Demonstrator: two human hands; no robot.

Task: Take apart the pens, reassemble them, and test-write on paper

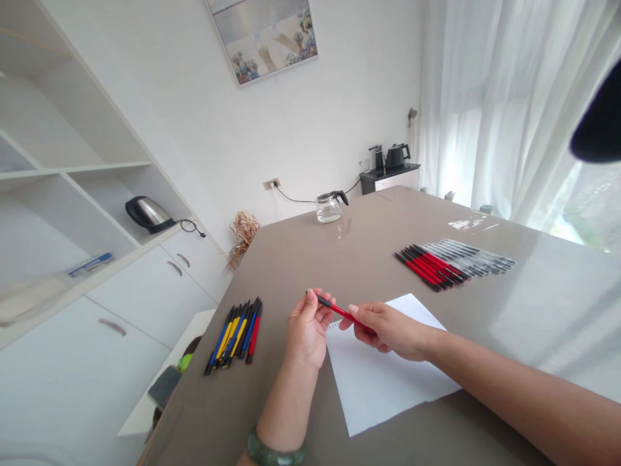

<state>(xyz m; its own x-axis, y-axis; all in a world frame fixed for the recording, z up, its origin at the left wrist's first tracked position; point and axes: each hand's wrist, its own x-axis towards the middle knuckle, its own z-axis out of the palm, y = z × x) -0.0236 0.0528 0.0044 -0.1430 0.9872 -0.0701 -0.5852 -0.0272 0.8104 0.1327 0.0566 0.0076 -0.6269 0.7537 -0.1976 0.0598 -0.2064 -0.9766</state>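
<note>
My two hands hold one red pen point(341, 312) above the grey-brown table point(339, 259). My left hand point(306, 328) pinches the pen's black end with its fingertips. My right hand point(388, 329) is closed around the red barrel. Under my hands lies a white sheet of paper point(383, 375). A bundle of blue, yellow and red pens point(235, 334) lies to the left of my left hand. Farther right, a row of red pens and clear black pens point(453, 260) lies on the table.
A glass coffee pot point(330, 206) stands at the table's far edge. A kettle point(147, 213) sits on the white shelf unit to the left. Two black kettles point(391, 157) stand on a small cabinet by the curtained window.
</note>
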